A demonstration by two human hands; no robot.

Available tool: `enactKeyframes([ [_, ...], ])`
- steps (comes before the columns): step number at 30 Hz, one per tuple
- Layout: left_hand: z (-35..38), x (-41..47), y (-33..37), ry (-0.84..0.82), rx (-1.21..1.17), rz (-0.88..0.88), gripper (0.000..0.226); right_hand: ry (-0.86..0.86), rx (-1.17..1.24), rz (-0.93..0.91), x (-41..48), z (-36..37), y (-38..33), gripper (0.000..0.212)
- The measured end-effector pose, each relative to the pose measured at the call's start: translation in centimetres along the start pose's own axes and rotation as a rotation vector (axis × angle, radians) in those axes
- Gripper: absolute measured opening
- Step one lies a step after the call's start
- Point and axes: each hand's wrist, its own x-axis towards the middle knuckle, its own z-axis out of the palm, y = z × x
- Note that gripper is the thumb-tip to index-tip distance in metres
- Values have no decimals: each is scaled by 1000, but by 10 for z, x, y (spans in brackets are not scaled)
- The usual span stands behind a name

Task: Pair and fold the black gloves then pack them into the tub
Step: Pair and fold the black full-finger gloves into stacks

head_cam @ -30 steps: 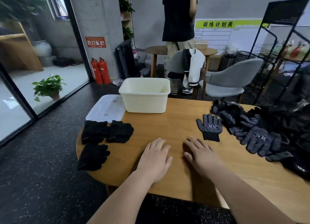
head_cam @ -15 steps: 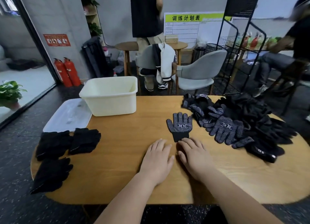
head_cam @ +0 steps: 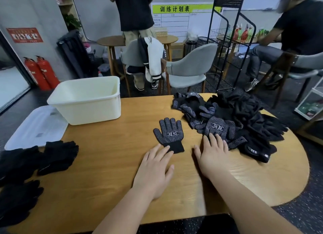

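A single black glove with white dots (head_cam: 169, 134) lies flat, palm up, in the middle of the wooden table (head_cam: 113, 156). My left hand (head_cam: 154, 170) lies flat with its fingertips touching that glove's cuff. My right hand (head_cam: 214, 155) lies flat beside it, fingers reaching the edge of a big pile of black gloves (head_cam: 232, 121) at the right. The cream tub (head_cam: 87, 100) stands at the back left, with nothing seen inside. Folded black gloves (head_cam: 58, 154) lie at the left edge.
A clear lid (head_cam: 36, 127) lies left of the tub. Grey chairs (head_cam: 188, 71) stand behind the table, and a black wire rack (head_cam: 225, 41) further back. One person stands behind; another sits at the far right. Red fire extinguishers (head_cam: 42, 72) stand by the wall.
My view has swung right and closer to the table. Both hands have slid forward: the left now touches the single glove's cuff, the right reaches the pile.
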Motion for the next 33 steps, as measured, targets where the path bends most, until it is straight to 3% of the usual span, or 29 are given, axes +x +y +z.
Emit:
enactKeyframes([
  [4,-1,-1,1,16,-22,-6,57,269,20,-106,-9,-2,1,47],
  [8,-2,-4,2,69,-31,-28,52,340,46,-185,-10,-4,-1,31],
  [12,0,-7,2,95,-16,-46,54,349,93,-200,-12,-3,0,30],
  [16,0,-9,5,101,21,-51,57,235,24,-64,-10,3,1,51],
  [19,-1,-12,7,86,24,-47,57,207,18,-71,-7,6,2,59],
  [26,3,-25,4,106,8,-42,49,422,88,-226,-13,-6,2,26],
  [28,4,-26,5,135,8,-49,45,387,94,-212,-13,-5,3,28],
  [31,2,-26,5,129,29,-80,48,311,68,-170,-13,0,4,47],
  [33,1,-26,6,118,44,-109,52,294,70,-170,-11,0,4,41],
])
